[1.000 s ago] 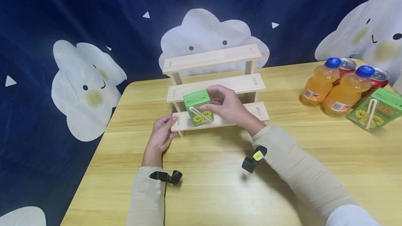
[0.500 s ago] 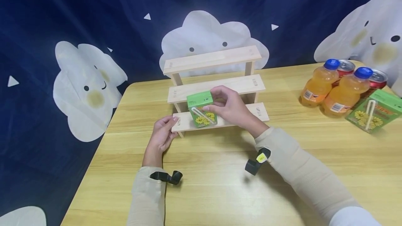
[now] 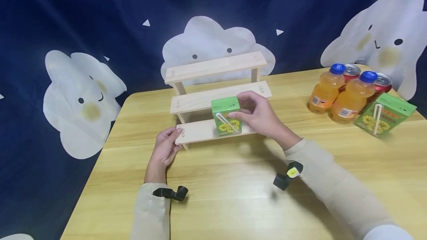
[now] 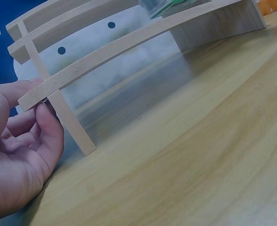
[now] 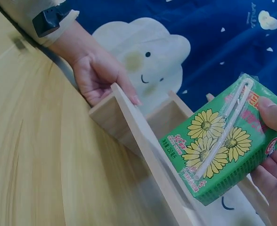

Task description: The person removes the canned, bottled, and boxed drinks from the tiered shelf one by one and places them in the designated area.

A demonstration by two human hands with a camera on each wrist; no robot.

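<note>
A three-tier wooden shelf (image 3: 197, 132) stands on the table before the cloud-print curtain. My left hand (image 3: 165, 147) pinches the left end of its lowest board, thumb on top and fingers curled beneath, as the left wrist view shows. With my right hand (image 3: 261, 116) I grip a green drink carton (image 3: 227, 116) by its right side, thumb on the front face. Yellow flowers and a white straw in clear wrap (image 5: 223, 129) mark that face. The carton is upright at the lowest board, right of its middle, its bottom right at the board's surface.
On the right of the table stand two orange drink bottles (image 3: 350, 97) with blue caps and two red cans (image 3: 383, 81) behind them. A second green carton (image 3: 383, 116) is in front of these, at the right. The upper two boards rise behind the held carton.
My right hand has moved the carton rightward along the lowest board. The left hand keeps its pinch on the board's end. The head view has shifted slightly.
</note>
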